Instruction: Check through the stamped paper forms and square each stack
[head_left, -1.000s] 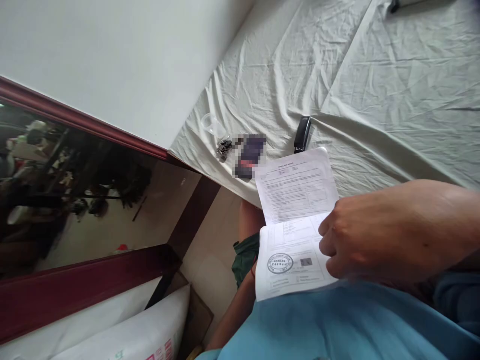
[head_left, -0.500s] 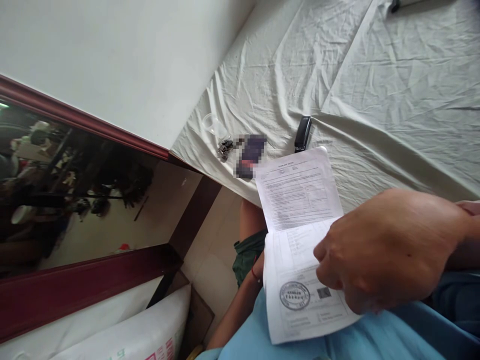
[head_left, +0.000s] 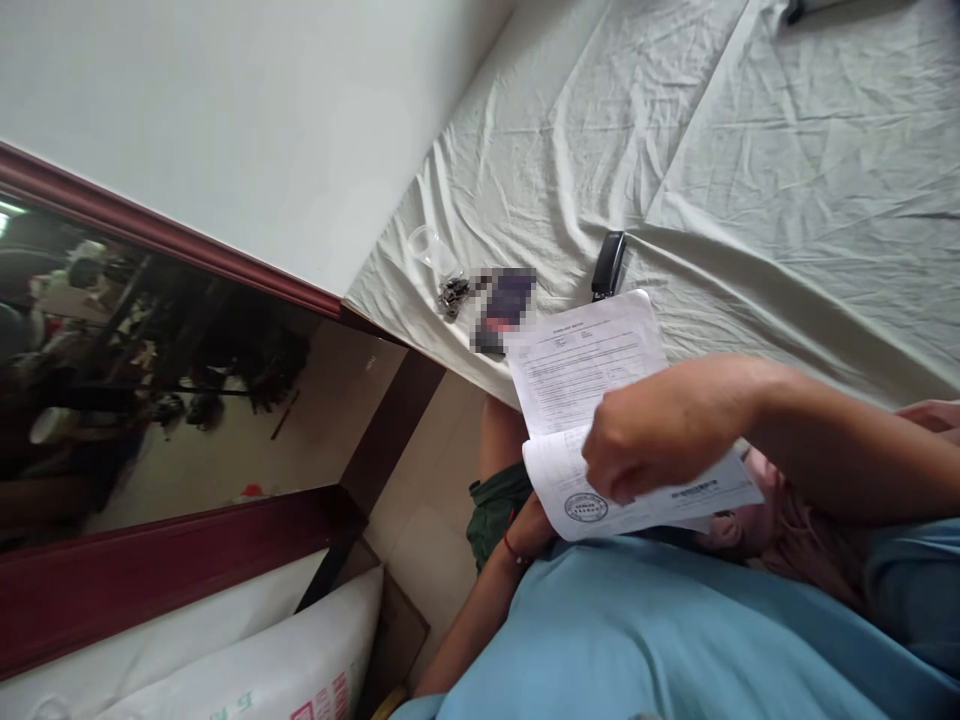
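Printed papers (head_left: 577,360), a small stack with a round stamp on the lower page, lie open over the bed edge and my lap. Across the lower page, my right hand (head_left: 667,425) is closed, its bent fingers on the page, which bows upward. My left hand (head_left: 537,526), with a red string at the wrist, reaches behind the papers from the lower left; its fingers are hidden there. Just past the top edge of the papers, a black stapler (head_left: 608,264) rests on the sheet.
Left of the stapler lie a blurred-out dark flat object (head_left: 506,310), a bunch of keys (head_left: 453,297) and a clear plastic cup or lid (head_left: 427,247) on the wrinkled bedsheet (head_left: 690,130). A mirror (head_left: 150,380) and white sacks (head_left: 262,660) stand on the left.
My right hand has moved left and away from my body, over the middle of the papers. The lower page has lifted and curled upward with it, and more of my left hand shows.
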